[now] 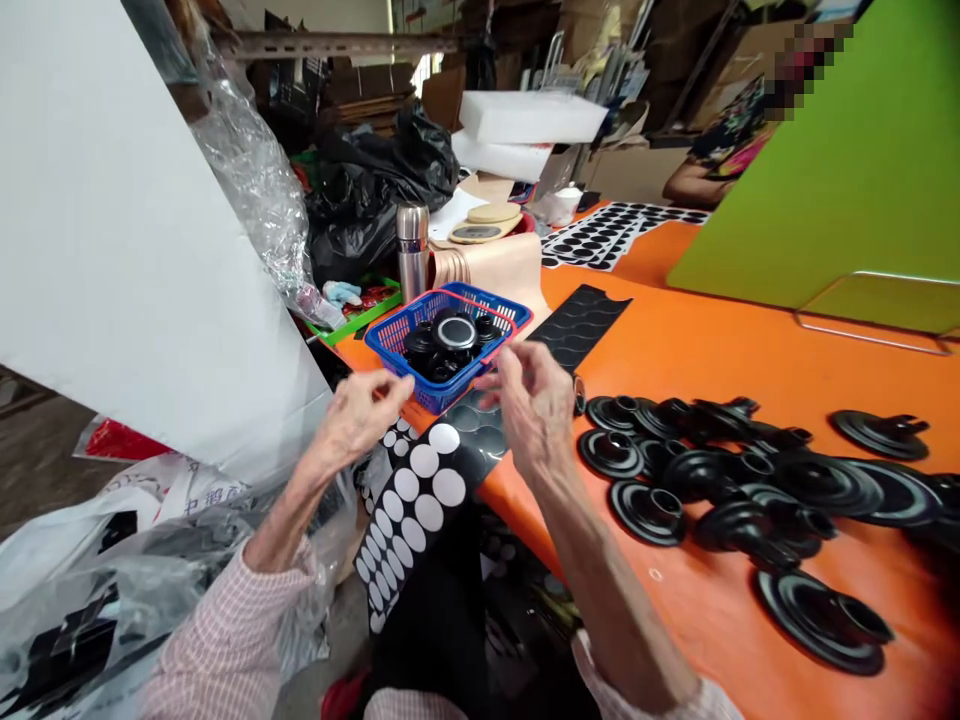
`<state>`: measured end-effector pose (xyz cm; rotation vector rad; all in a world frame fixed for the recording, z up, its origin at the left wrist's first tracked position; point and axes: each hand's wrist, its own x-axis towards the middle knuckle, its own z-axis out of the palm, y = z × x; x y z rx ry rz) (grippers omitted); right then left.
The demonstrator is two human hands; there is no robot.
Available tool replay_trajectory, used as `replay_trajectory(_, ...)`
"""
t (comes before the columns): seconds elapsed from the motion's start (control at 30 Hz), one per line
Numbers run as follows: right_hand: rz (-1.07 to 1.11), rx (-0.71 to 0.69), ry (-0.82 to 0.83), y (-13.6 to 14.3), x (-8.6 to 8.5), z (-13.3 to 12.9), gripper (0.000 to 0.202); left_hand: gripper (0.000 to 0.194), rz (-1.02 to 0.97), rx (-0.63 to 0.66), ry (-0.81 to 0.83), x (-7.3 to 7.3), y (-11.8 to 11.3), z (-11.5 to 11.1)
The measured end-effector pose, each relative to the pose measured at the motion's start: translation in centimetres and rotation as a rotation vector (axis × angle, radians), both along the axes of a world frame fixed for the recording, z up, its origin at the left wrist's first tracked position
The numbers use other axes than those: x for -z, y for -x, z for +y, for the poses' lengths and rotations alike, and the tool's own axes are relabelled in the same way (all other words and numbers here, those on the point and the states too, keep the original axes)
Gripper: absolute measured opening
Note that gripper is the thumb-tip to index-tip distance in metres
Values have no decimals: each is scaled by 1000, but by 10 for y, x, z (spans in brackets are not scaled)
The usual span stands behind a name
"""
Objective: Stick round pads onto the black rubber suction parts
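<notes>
My left hand (364, 410) is by the near left corner of a blue plastic basket (431, 395), thumb and forefinger drawn together. Whatever they may hold does not show. To the right of the basket is my right hand (536, 405), its fingers loosely curled and apart, with blurred tips and nothing visible in them. Inside the basket lie several black round parts, one with a pale-ringed disc (456, 332) facing up. Below the hands, a black sheet with white circles (409, 510) slopes over my lap. A dark sheet with curved cut lines (581, 325) runs under my right hand.
Several black flanged parts (720, 460) are spread over the orange table (712, 350) at right. Behind the basket stand a steel flask (412, 255) and a kitchen scale (480, 230). A white board (135, 250) rises left, a green panel (840, 170) right, with a person beyond it.
</notes>
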<state>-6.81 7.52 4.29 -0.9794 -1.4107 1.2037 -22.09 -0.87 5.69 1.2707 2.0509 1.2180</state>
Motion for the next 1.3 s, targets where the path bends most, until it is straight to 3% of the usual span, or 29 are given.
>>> replay_trajectory(0.07, -235, -3, -121, -13, 25, -19, 20, 27, -101, -1, 119, 31, 0, -9)
replay_trajectory(0.17, -382, 3, -239, -30, 70, -54, 19, 31, -451, -3, 281, 67, -7, -12)
replay_trajectory(0.23, -418, 25, -261, -34, 91, -72, 23, 31, -656, 83, 383, 76, -12, -10)
replay_trajectory(0.3, -441, 39, -253, -33, 101, -83, 25, 27, -794, 225, 437, 76, -15, -6)
replay_trajectory(0.4, -437, 66, -238, -29, 100, -88, 25, 23, -913, 363, 374, 73, -16, -2)
replay_trajectory(0.57, -358, 112, -184, -29, 91, -86, 26, 25, -959, 399, 232, 81, -17, -1)
replay_trajectory(0.73, -324, 120, -142, -31, 88, -83, 19, 25, -931, 458, 260, 82, -19, 3)
replay_trajectory(0.87, -235, 132, -93, -33, 87, -80, 17, 37, -866, 501, 352, 75, -9, 6)
replay_trajectory(0.97, -173, 235, -33, -44, 84, -78, 20, 44, -631, 482, 405, 65, 5, 2)
replay_trajectory(1.1, -290, 207, -197, -59, 78, -87, 17, 35, -79, 162, 217, 50, -5, -18)
replay_trajectory(1.13, -321, 189, -260, -60, 77, -93, 16, 34, -80, 133, 202, 48, -16, -24)
replay_trajectory(1.17, -344, 175, -321, -61, 77, -98, 16, 36, -185, 184, 233, 47, -30, -29)
replay_trajectory(1.23, -382, 136, -414, -62, 76, -108, 17, 36, -534, 299, 322, 47, -58, -38)
replay_trajectory(1.3, -413, 41, -446, -70, 75, -113, 20, 31, -793, 316, 341, 49, -83, -41)
